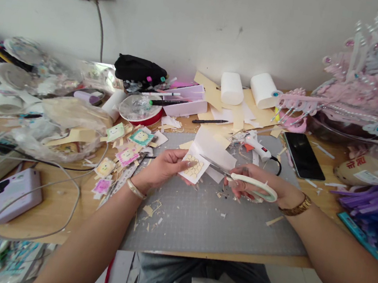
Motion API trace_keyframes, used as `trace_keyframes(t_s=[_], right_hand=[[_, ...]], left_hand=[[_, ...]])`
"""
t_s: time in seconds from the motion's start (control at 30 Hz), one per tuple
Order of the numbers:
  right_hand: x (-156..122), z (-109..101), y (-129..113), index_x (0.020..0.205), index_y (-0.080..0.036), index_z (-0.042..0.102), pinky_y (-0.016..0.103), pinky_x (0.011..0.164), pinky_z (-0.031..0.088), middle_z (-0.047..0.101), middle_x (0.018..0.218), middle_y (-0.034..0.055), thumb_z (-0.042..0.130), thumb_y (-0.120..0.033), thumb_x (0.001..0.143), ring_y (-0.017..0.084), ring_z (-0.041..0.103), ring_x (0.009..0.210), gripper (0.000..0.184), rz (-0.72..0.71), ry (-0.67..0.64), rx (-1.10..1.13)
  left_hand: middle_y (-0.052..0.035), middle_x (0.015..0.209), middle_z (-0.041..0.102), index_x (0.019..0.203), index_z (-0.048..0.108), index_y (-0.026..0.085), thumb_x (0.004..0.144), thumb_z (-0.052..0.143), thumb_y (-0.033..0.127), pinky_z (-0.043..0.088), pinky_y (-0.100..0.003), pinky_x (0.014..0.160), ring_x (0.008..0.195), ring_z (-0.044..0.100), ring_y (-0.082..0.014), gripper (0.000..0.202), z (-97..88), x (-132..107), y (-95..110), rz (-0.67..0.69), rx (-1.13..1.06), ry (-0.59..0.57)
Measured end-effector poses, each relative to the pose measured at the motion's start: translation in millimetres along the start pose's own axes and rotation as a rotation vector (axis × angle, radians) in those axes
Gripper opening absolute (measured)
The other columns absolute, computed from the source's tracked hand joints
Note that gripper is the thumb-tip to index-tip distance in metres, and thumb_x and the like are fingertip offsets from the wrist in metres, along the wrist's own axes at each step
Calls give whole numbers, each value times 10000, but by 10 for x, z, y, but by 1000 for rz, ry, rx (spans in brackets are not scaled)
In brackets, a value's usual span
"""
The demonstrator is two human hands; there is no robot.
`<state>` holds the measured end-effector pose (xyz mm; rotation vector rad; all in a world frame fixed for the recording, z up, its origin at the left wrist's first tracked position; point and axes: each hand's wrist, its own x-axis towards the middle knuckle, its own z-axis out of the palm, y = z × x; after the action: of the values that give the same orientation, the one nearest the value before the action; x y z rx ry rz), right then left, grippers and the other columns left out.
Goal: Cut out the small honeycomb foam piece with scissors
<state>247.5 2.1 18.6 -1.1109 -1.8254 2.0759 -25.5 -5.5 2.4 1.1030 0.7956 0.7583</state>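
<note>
My left hand (167, 169) pinches a small white paper card (194, 169) printed with yellowish rounded shapes, thumb on top. In my right hand (245, 180) are white-handled scissors (256, 188), fingers through the loops. Their blades point left and meet the upper right part of the card; I cannot tell how far apart the blades are. Behind the card lies a larger white sheet (209, 144). Both hands are above a grey cutting mat (218, 232) strewn with paper scraps.
Small coloured face cutouts (127, 155) lie left of the mat. A glue gun (258, 146) and a phone (304, 155) rest at the right. Behind are a red-rimmed round container (150, 119) and two white containers (231, 89). A lilac device (16, 194) with a cable sits at left.
</note>
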Motion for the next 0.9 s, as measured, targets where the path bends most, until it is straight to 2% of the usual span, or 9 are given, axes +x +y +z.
trace_keyframes(t_s=[0.3,0.5,0.9], right_hand=[[1,10,-15,831,-124,617,186,370,299,613,629,10,721,-596,724,49,424,410,495,23,12,3],[-1,13,-34,870,-122,621,192,372,293,608,621,2,724,-613,699,53,414,406,531,47,12,-8],[3,43,-82,854,-127,638,181,373,311,591,595,-12,733,-572,691,44,407,405,484,101,48,-5]], left_hand=[[-70,782,713,1055,690,105,787,727,342,558,-265,549,607,669,-161,360,-5,-6,0,-1,1,9],[-64,733,707,1009,697,106,802,714,357,545,-251,549,607,674,-165,326,-14,-10,8,-11,39,-6],[-56,783,713,1079,696,121,807,716,321,553,-244,533,596,674,-154,338,-20,-3,5,11,11,-11]])
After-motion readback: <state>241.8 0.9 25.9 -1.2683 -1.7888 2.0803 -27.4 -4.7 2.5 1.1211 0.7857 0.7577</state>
